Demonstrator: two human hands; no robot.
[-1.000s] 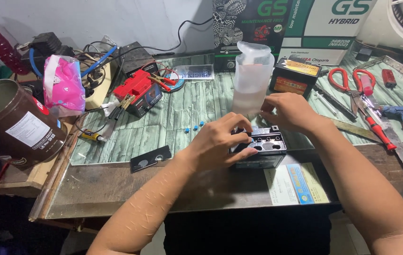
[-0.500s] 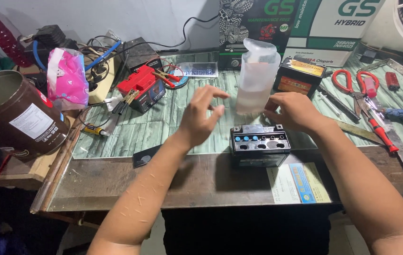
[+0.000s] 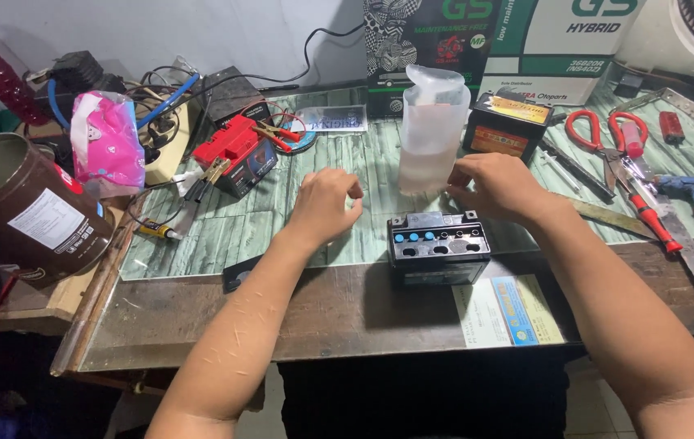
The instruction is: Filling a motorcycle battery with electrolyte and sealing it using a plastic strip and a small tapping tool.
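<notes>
A small black battery (image 3: 438,246) sits near the counter's (image 3: 339,313) front edge, square to the person, its row of filler holes facing up within easy reach. The left hand (image 3: 324,203) hovers beside it, fingers loosely curled, holding nothing visible. The right hand (image 3: 500,185) hangs just behind it (whether it pinches something, I cannot tell), beside a translucent plastic bottle (image 3: 431,130)

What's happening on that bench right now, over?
Left hand curled, empty, above bench. Right hand beside plastic jug. Small black battery between hands, untouched. Nothing blocking it.
</notes>
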